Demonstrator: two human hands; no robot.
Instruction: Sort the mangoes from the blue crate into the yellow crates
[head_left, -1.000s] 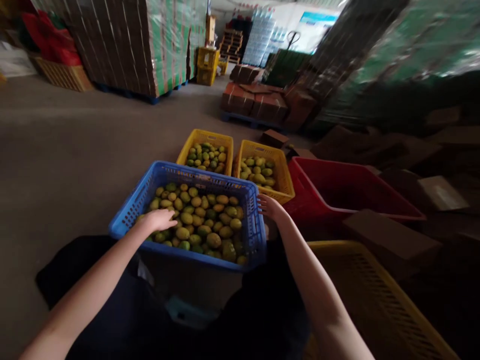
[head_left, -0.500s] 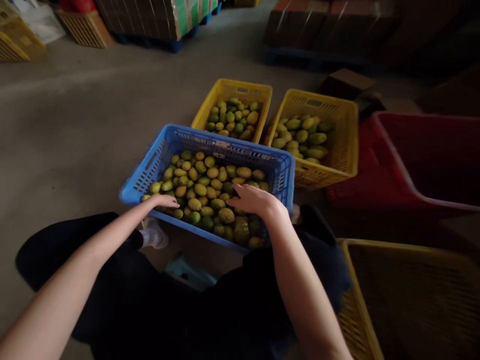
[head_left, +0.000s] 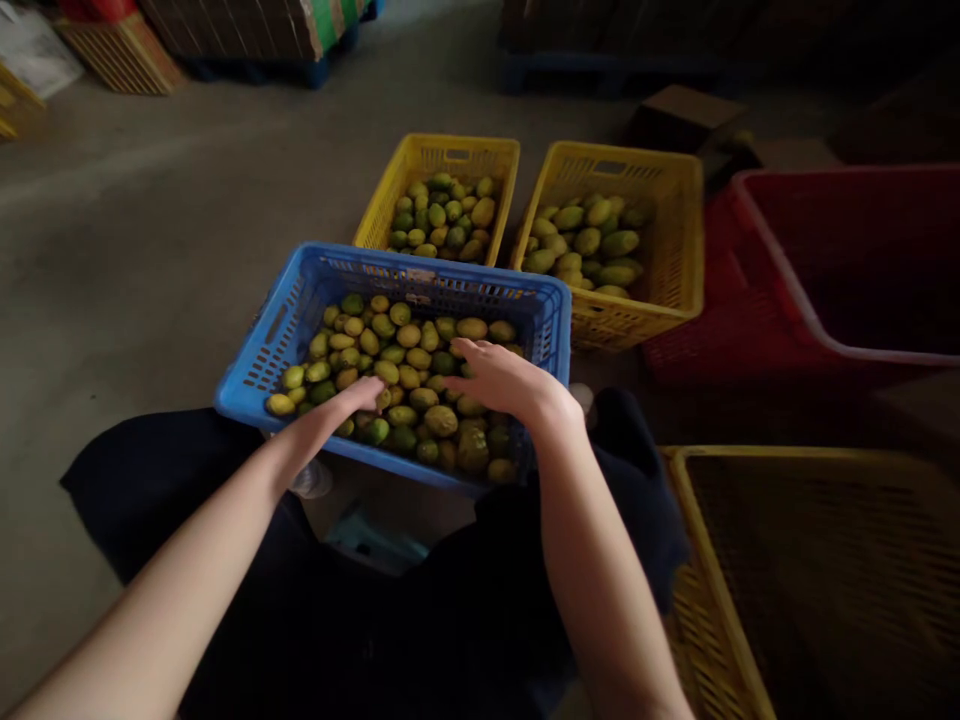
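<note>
A blue plastic crate sits in front of me, holding many green and yellow lemons. My left hand reaches over its near left side, down among the fruit. The fingers point downward beside a lemon, and their tips are hidden, so whether they grip one cannot be made out. Over the right half of the crate hovers my right hand, palm down. Its fingers are stretched and apart, just above or touching the lemons, with nothing visible held in them.
Behind the blue crate stand two yellow crates, a left one and a right one, both with larger green-yellow fruit. A red bin is at the right, and another yellow crate is near right. Boxes on a blue pallet stand far back.
My left hand has moved right, further in over the lemons, and its fingers now point down. My right hand stays over the right half. The view has shifted slightly.
</note>
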